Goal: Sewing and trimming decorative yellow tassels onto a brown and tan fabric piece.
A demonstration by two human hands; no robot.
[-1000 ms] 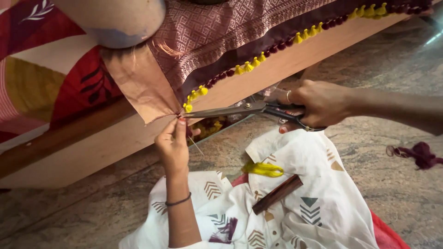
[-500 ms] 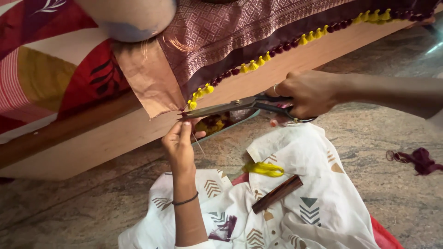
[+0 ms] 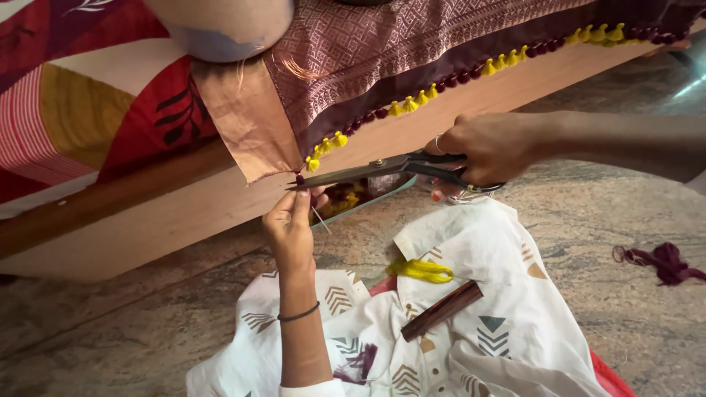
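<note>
The right hand [image 3: 491, 149] grips dark scissors [image 3: 371, 168], blade tips at the corner of a maroon cloth [image 3: 412, 37] with yellow and maroon tassels [image 3: 412, 101]. Just below the tips, the left hand [image 3: 289, 226] pinches a thread. Below both hands lies white patterned fabric [image 3: 471, 323], bearing yellow thread [image 3: 423, 270] and a brown stick [image 3: 441, 311].

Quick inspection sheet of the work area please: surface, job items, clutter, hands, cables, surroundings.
Surface: speckled stone floor; wooden board edge.
Job's things: maroon patterned cloth with yellow and maroon tassel trim; dark metal scissors, tips at the trim's corner.
Clutter: yellow thread bundle, brown wooden stick, maroon thread clump.
Hands: left hand pinches a thread below the corner; right hand grips the scissors.
Cables: nothing seen.
Surroundings: white printed garment on lap.
</note>
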